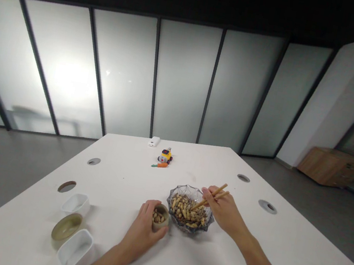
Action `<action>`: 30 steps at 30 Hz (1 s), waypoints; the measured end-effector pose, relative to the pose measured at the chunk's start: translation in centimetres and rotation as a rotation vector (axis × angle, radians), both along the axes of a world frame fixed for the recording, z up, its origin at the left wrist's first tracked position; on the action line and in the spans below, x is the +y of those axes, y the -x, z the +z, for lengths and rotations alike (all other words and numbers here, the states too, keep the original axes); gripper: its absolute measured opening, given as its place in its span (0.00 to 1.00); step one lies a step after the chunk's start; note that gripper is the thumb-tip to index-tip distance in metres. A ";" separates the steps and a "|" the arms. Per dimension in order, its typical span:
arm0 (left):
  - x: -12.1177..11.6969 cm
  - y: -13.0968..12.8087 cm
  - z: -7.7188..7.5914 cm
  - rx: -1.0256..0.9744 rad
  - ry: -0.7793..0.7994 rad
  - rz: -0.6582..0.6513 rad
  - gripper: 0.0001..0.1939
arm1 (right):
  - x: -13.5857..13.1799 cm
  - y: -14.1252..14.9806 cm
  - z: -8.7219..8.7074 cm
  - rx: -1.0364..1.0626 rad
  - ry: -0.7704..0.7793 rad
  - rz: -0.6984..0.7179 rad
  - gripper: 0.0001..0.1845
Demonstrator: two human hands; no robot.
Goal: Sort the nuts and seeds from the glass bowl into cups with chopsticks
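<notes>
Right hand [223, 208] closed round the chopsticks [199, 205], and their tips are down among the peanuts [184, 209] in the glass bowl [192, 230], right of the worktop's [125, 192] middle. Over on the left side of it, my left hand [145, 225] has the small bowl [159, 226] gripped, thumb on the near side, fingers over the rim, with a few peanuts inside, and it's just beside the glass bowl. Toward the left edge, a green bowl [60, 231] sits between two white tubs, the far tub [72, 206] and the near tub [70, 256]. Up by the far edge there's a white box [154, 141], then nearer me the toy truck [166, 155], with a toy carrot [162, 165] just in front.
</notes>
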State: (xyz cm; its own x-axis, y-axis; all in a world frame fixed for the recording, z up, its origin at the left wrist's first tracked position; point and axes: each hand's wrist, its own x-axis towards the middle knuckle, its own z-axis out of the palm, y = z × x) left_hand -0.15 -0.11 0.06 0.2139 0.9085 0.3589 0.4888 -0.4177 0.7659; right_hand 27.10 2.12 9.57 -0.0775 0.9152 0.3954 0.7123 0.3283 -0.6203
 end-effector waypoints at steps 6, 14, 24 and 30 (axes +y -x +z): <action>0.2 0.0 -0.4 0.008 0.022 0.005 0.29 | -2.2 -0.8 -1.3 0.109 -0.116 -0.120 0.30; 0.2 0.1 -0.3 0.002 0.020 0.009 0.29 | -5.3 0.1 -4.8 0.284 -0.123 -0.142 0.28; 0.1 0.2 -0.4 0.017 0.010 0.011 0.30 | -5.4 -1.6 -5.2 0.219 -0.421 -0.106 0.14; 0.1 0.2 -0.7 0.026 0.012 0.003 0.36 | -6.7 -1.4 -3.8 0.027 -0.777 -0.048 0.10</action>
State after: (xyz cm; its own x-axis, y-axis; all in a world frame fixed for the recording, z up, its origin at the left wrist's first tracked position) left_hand -0.32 -0.04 -0.61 0.2205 0.9134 0.3421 0.5098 -0.4069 0.7580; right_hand 28.49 -4.57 5.73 -0.0256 0.3768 0.9259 0.7248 0.6449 -0.2424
